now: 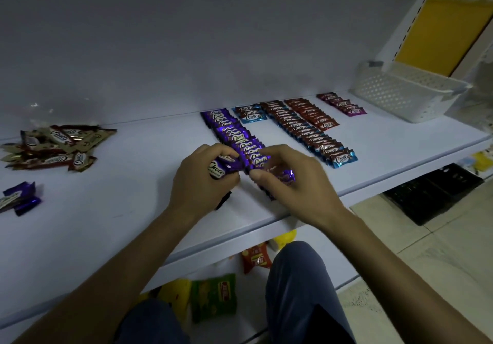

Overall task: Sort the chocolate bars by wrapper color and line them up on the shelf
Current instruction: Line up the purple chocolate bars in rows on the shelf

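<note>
- Blue-trousered knees (301,290) sit lowest in view, with snack packs (213,298) on the level under the shelf (120,223).
- Both forearms reach up over the shelf's front edge, and the hands meet near its middle.
- The left hand (202,181) has its fingers curled round a purple bar (220,168), label facing up, long axis roughly left to right.
- The right hand (290,183) pinches a second purple bar (282,174) between thumb and fingertips; this one also lies crosswise, its right end tipped slightly down.
- The purple row (234,135) runs from the back wall toward the person, slanting rightward, each bar overlapping the next and lying across the row's line.
- The row's near end touches or almost touches the right fingertips, so the right hand is the closer one; its bar likely goes down next, and it already points the same way as the row's bars.
- Unsorted stock lies well apart to the left: a brown pile (53,146) and a few loose purple bars (18,199).
- Finished rows (306,132) and a white basket (400,92) stand to the right.
</note>
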